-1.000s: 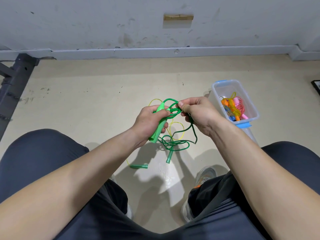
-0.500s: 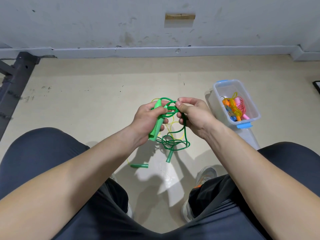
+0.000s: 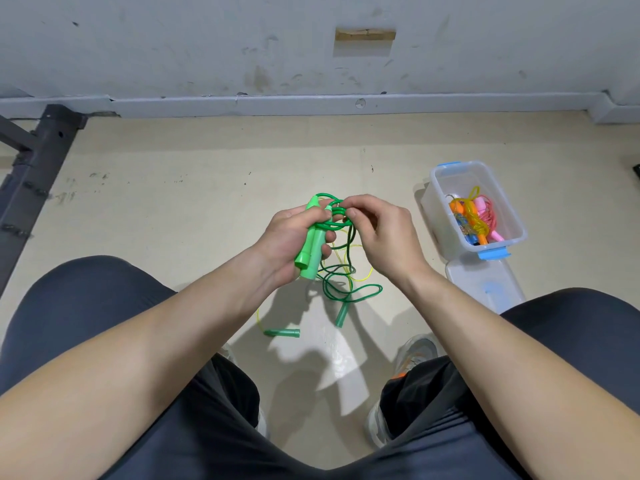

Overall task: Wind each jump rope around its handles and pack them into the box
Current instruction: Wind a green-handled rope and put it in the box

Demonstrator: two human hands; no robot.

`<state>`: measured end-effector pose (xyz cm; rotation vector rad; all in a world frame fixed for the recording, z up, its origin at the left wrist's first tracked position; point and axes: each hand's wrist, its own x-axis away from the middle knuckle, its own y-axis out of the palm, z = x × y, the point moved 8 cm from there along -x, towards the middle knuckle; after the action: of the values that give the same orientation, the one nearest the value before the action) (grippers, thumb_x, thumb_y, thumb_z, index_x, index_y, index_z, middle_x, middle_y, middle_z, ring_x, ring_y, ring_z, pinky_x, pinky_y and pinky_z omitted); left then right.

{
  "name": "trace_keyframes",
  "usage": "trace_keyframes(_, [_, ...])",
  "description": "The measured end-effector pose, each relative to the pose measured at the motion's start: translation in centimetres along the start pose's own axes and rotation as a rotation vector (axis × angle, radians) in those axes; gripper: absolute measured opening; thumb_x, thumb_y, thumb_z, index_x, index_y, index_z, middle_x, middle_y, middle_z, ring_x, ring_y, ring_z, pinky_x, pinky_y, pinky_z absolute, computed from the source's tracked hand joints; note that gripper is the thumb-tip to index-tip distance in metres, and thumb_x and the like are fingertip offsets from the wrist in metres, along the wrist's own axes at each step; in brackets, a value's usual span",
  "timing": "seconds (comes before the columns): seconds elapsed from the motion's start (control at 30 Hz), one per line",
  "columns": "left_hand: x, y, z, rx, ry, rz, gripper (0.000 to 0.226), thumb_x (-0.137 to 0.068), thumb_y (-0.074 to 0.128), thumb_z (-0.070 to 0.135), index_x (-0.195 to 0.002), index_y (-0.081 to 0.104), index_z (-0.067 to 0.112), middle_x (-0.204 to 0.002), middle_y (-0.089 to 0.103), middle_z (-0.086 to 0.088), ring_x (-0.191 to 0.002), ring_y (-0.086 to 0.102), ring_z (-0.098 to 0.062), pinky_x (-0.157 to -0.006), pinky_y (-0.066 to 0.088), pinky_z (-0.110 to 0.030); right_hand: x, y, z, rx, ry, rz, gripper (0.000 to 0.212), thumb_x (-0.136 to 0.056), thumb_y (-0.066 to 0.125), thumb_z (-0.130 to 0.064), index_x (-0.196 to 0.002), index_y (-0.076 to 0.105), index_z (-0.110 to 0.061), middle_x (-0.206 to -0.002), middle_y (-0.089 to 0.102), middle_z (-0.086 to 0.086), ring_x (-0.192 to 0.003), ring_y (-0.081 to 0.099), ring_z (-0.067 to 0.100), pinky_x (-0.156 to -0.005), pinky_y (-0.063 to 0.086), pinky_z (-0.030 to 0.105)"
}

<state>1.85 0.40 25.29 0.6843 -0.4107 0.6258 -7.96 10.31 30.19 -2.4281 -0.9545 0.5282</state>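
Green handles (image 3: 309, 245), two side by side, are gripped in my left hand (image 3: 291, 237), fingers curled round them. My right hand (image 3: 386, 233) pinches the green rope (image 3: 337, 221) near the handles' top between thumb and fingertips. Its loose loops hang down to the floor between my knees. A yellow rope (image 3: 284, 332) lies there too. The box (image 3: 431, 206) stands open to my right, with wound ropes (image 3: 474, 220) inside.

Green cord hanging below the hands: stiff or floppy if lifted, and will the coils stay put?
Likely floppy: the green cord sags in loose loops below the left hand. The coils would probably spring loose if released, since the right hand pinches the wraps near the green handles.
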Motion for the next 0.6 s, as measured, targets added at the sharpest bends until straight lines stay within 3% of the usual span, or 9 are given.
trace_keyframes(0.2, [-0.2,-0.5,-0.1,-0.028,-0.018,0.012,0.019,-0.095,0.058,0.003,-0.112,0.066,0.008,-0.079,0.069,-0.005,-0.059,0.054,-0.017,-0.049,0.043,-0.024,-0.4,0.1,0.3,0.084,-0.017,-0.052,0.016,-0.093,0.070,-0.018,-0.107,0.078,-0.016,-0.104,0.075,-0.003,-0.093,0.068,0.007,-0.084,0.056,0.030])
trace_keyframes(0.37, [-0.3,-0.8,-0.7,-0.066,-0.030,0.026,0.023,-0.095,0.059,0.003,-0.116,0.065,0.005,-0.076,0.064,-0.007,-0.057,0.055,-0.017,-0.047,0.044,-0.024,-0.8,0.6,0.5,0.264,0.020,-0.165,0.019,-0.090,0.074,-0.033,-0.103,0.075,-0.019,-0.116,0.070,-0.002,-0.112,0.062,0.017,-0.096,0.048,0.033])
trace_keyframes(0.6, [-0.7,-1.3,-1.3,-0.314,0.033,0.043,0.019,-0.095,0.061,0.003,-0.112,0.068,0.007,-0.090,0.067,-0.012,-0.058,0.058,-0.018,-0.049,0.046,-0.026,-0.5,2.3,0.9,0.625,0.038,-0.379,0.022,-0.100,0.058,-0.037,-0.108,0.067,-0.018,-0.118,0.056,0.000,-0.116,0.047,0.025,-0.088,0.047,0.039])
